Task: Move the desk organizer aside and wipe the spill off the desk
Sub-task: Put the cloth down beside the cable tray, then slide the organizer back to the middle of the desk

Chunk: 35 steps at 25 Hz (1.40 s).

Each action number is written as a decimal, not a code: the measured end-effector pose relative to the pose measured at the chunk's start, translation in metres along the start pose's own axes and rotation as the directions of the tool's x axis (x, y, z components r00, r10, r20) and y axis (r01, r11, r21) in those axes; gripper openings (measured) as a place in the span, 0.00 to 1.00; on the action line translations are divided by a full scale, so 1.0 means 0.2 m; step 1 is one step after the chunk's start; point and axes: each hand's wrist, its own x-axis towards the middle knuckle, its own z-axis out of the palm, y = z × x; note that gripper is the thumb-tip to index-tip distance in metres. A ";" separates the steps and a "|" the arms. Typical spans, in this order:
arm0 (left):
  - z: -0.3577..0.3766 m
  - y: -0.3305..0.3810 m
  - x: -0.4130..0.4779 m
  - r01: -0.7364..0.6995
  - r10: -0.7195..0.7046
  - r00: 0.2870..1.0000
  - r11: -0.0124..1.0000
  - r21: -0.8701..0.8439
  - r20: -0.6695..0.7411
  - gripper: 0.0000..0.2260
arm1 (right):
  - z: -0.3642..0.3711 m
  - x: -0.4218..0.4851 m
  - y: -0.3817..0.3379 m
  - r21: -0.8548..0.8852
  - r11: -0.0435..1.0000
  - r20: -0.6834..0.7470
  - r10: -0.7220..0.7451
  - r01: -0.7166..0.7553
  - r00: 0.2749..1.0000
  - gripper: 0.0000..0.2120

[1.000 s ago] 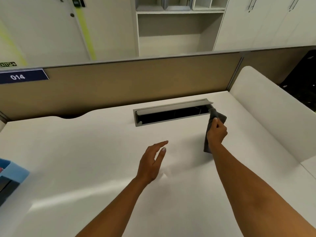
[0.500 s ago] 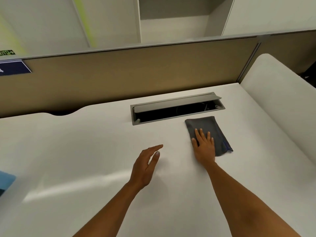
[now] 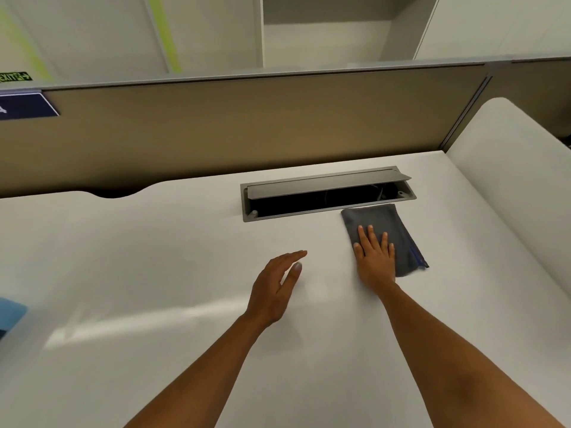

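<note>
Far off to the left of both hands, a blurred blue corner at the frame edge looks like the blue plastic desk organizer (image 3: 10, 316), set well aside. The left hand (image 3: 275, 291) hovers open and empty, palm turned inward, over the white tabletop (image 3: 139, 273). The right hand (image 3: 375, 257) lies flat, fingers spread, pressing the folded dark grey cloth (image 3: 384, 230), whose long axis runs away from it toward the grey metal cable tray (image 3: 327, 193) just beyond. No spill is visible; the right hand would do the wiping.
</note>
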 end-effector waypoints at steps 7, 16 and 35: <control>-0.24 -0.10 -0.10 0.021 -0.017 0.994 0.999 0.038 -0.105 0.17 | 0.07 -0.21 -0.41 0.132 0.955 -0.076 -0.257 0.266 0.963 0.25; -0.77 -0.35 -0.47 0.126 -0.010 0.955 0.918 0.376 -0.297 0.27 | 0.27 -0.56 -1.21 0.211 0.742 -0.009 -0.650 0.637 0.760 0.26; -1.96 -0.89 -1.30 0.654 -0.334 0.756 0.381 0.653 -0.563 0.34 | 0.42 -1.01 -2.78 -0.025 0.494 0.348 -0.811 0.869 0.470 0.38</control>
